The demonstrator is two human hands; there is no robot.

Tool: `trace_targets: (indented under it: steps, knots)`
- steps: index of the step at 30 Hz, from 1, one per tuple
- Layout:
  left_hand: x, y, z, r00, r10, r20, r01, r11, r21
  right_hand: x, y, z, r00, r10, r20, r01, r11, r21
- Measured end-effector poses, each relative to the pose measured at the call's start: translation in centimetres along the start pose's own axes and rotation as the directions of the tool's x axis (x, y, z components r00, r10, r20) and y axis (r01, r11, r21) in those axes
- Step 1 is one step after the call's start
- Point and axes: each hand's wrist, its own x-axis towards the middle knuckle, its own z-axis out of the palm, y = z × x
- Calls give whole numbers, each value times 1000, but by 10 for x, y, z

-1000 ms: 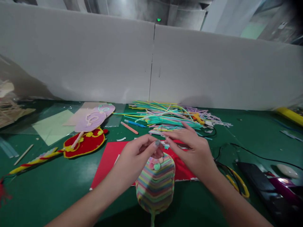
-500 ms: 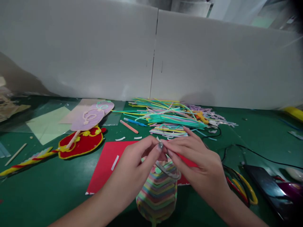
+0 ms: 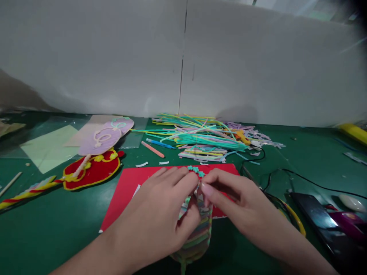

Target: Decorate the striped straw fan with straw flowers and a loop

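Note:
A pastel rainbow-striped craft piece (image 3: 197,236) made of fuzzy wire stands at the near table edge, mostly hidden behind my hands. My left hand (image 3: 160,214) is closed around its upper left side, thumb pressed on the top. My right hand (image 3: 229,198) pinches the top of the piece from the right, fingers together. Both hands meet over the red sheet (image 3: 126,191). A few small teal bits (image 3: 196,170) lie on the sheet just beyond my fingertips.
A heap of coloured fuzzy wires (image 3: 200,139) lies behind the red sheet. A red and lilac fan-shaped craft (image 3: 94,164) lies at left. Yellow-handled scissors (image 3: 292,221), black cables and a dark device (image 3: 321,217) lie at right. A white board wall (image 3: 183,57) stands behind.
Both hands dropped lower and closed in on the top of the striped piece. The grey wire loop seen half a second ago is out of sight. The camera tilted down slightly.

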Motion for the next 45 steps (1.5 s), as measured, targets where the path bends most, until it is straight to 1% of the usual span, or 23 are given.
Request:
trace_targets:
  steps: [2, 5, 11, 17, 20, 24, 29, 31, 35, 39, 45]
  knots:
    - [-2, 1, 2, 1000, 25, -2, -24, 997, 71, 0, 0, 2, 1000, -10, -5, 10, 1000, -3]
    - [-4, 2, 3, 1000, 25, 5, -26, 993, 118, 1, 1, 2, 1000, -13, 16, 13, 1000, 28]
    - [-7, 2, 2, 1000, 27, -1, -26, 992, 122, 3, 1, 0, 996, 31, 88, -45, 984, 174]
    - [-5, 2, 3, 999, 38, -29, -34, 993, 117, 4, 3, -1, 992, 62, 106, -82, 978, 192]
    - [-5, 3, 4, 999, 33, -27, -30, 993, 116, 4, 3, -2, 991, 61, 117, -87, 970, 228]
    - [-5, 3, 1, 999, 38, 1, -38, 997, 60, 5, 3, -3, 988, 62, 141, -101, 952, 290]
    - [-3, -2, -7, 990, 110, 92, -96, 985, -141, 4, 4, -5, 983, 80, 166, -127, 947, 295]
    - [-1, -5, -9, 984, 133, 116, -110, 976, -187, 3, 4, -5, 982, 81, 172, -132, 942, 309]
    - [2, -8, -8, 977, 164, 136, -139, 974, -177, 1, 2, -6, 976, 115, 185, -169, 935, 311]
    - [3, -10, -7, 966, 219, 135, -196, 967, -164, 1, -2, -6, 965, 164, 205, -218, 937, 273]
    - [4, -12, -5, 963, 234, 131, -220, 969, -114, 0, -5, -4, 961, 173, 215, -234, 925, 298]
